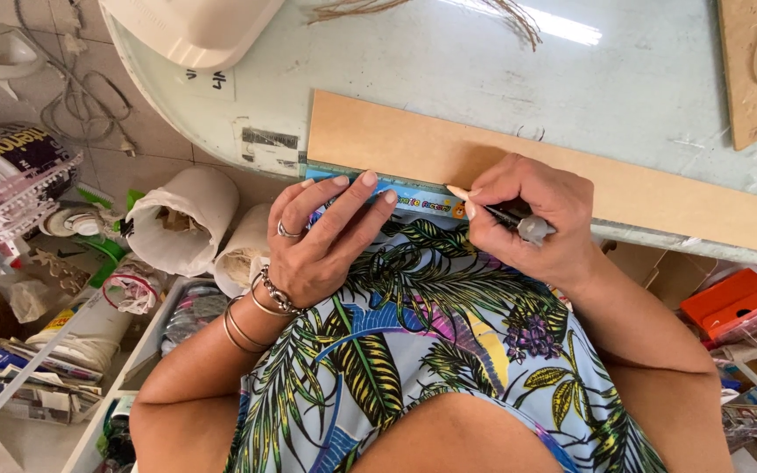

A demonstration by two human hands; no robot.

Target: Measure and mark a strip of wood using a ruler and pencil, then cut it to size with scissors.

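A long tan board strip [624,193] lies along the near edge of a pale glass-topped table [484,70]. Against the strip's near edge sits a light-blue ruler [413,200] with coloured print. My left hand [321,236], wearing a ring and several bracelets, presses its fingertips flat on the ruler. My right hand [527,215] grips a pencil [492,208] with a grey end, its wooden tip touching the strip's edge right at the ruler.
A white plastic tub [194,26] stands at the table's far left. Another brown board [751,79] lies far right. Thin dry fibres [510,13] lie at the back. Below left are white rolls [186,219], wires, papers; an orange box [729,298] sits lower right.
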